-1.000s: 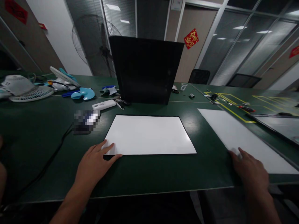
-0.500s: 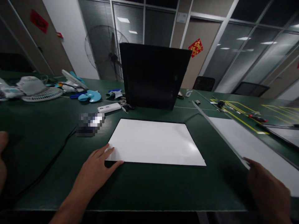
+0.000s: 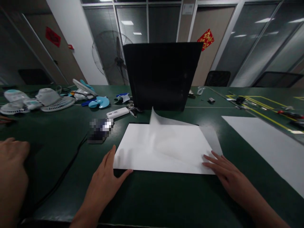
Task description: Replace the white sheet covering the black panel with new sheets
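Observation:
A white board [image 3: 142,152] lies flat on the green table [image 3: 166,196] in front of me. A thin translucent sheet [image 3: 175,133] lies over its right part, with its far left corner curling up. My left hand [image 3: 106,177] is open, its fingers spread at the board's near left corner. Resting flat at the near right corner, my right hand [image 3: 225,174] is open with its fingertips on the sheet and board.
A black upright panel [image 3: 161,76] stands behind the board. A second white sheet [image 3: 268,148] lies to the right. Fan parts [image 3: 54,101], a blue blade [image 3: 99,102], a white power bank [image 3: 117,112] and a black cable [image 3: 64,174] lie on the left. Another person's hand [image 3: 11,177] is at far left.
My right hand lifted a thin sheet from the right stack, carried it left and laid it over the white board. My left hand stayed at the board's near left corner.

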The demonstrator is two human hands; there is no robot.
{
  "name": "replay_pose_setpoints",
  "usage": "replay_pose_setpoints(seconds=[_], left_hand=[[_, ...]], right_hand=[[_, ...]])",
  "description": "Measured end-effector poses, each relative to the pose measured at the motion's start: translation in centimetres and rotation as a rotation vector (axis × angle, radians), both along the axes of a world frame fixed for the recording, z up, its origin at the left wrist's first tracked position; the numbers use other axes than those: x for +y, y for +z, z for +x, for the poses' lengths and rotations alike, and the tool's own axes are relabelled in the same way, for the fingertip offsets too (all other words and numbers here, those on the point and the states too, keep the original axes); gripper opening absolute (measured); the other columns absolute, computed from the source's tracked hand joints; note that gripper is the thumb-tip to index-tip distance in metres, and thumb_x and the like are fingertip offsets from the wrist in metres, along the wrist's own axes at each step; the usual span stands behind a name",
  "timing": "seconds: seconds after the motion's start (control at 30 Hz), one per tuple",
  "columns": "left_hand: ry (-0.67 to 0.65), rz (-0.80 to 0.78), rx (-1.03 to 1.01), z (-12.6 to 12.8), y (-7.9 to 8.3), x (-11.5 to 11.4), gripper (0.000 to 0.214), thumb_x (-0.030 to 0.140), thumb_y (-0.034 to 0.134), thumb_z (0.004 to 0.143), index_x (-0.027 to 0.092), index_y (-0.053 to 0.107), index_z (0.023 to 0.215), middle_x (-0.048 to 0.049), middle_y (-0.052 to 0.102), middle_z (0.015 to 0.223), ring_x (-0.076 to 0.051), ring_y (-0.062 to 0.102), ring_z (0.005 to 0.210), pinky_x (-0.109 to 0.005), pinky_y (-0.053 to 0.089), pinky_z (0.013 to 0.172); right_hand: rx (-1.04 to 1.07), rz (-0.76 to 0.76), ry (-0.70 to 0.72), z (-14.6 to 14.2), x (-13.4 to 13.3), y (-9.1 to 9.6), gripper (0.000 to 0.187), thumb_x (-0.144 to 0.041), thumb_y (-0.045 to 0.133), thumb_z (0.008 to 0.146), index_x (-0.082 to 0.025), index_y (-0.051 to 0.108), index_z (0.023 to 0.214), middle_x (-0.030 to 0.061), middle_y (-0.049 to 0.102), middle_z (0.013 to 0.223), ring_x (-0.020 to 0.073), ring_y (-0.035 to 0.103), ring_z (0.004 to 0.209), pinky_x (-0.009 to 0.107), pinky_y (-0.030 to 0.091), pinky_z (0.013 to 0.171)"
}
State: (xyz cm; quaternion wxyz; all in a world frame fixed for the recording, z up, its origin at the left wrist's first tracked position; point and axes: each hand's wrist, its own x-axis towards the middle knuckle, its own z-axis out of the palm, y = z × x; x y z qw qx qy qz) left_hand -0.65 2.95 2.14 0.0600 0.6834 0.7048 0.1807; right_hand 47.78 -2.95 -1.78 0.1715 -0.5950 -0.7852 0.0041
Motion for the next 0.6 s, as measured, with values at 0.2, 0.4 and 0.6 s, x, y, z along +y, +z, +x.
replay_pose_setpoints(seconds=[0.2, 0.4, 0.6], left_hand=[[-0.026, 0.024, 0.011, 0.8, 0.2, -0.4, 0.092, 0.064, 0.057, 0.091, 0.026, 0.023, 0.167, -0.013, 0.021, 0.175, -0.04, 0.046, 0.149, -0.057, 0.051, 0.11], [-0.124, 0.007, 0.127, 0.4, 0.1, -0.4, 0.051, 0.052, 0.063, 0.094, 0.032, 0.068, 0.14, -0.0065, 0.04, 0.169, -0.035, 0.048, 0.148, -0.053, 0.043, 0.12], [-0.12, -0.017, 0.18, 0.9, 0.7, -0.5, 0.041, 0.049, 0.068, 0.091, 0.027, 0.079, 0.124, -0.0052, 0.061, 0.152, -0.032, 0.054, 0.143, -0.048, 0.043, 0.122]], right_hand=[[0.061, 0.001, 0.041, 0.1, -0.7, 0.4, 0.043, -0.028, 0.044, 0.103, -0.04, 0.071, 0.135, -0.0052, 0.057, 0.153, 0.0284, 0.04, 0.151, 0.066, 0.033, 0.123], [0.108, 0.074, 0.135, -0.3, -0.6, 1.4, 0.042, -0.021, 0.046, 0.101, -0.039, 0.077, 0.124, -0.0039, 0.057, 0.153, 0.0311, 0.034, 0.155, 0.072, 0.028, 0.123], [0.13, 0.018, 0.044, -0.8, -1.0, 1.8, 0.038, -0.031, 0.051, 0.101, -0.04, 0.074, 0.13, -0.0049, 0.038, 0.168, 0.0335, 0.027, 0.158, 0.068, 0.032, 0.123]])
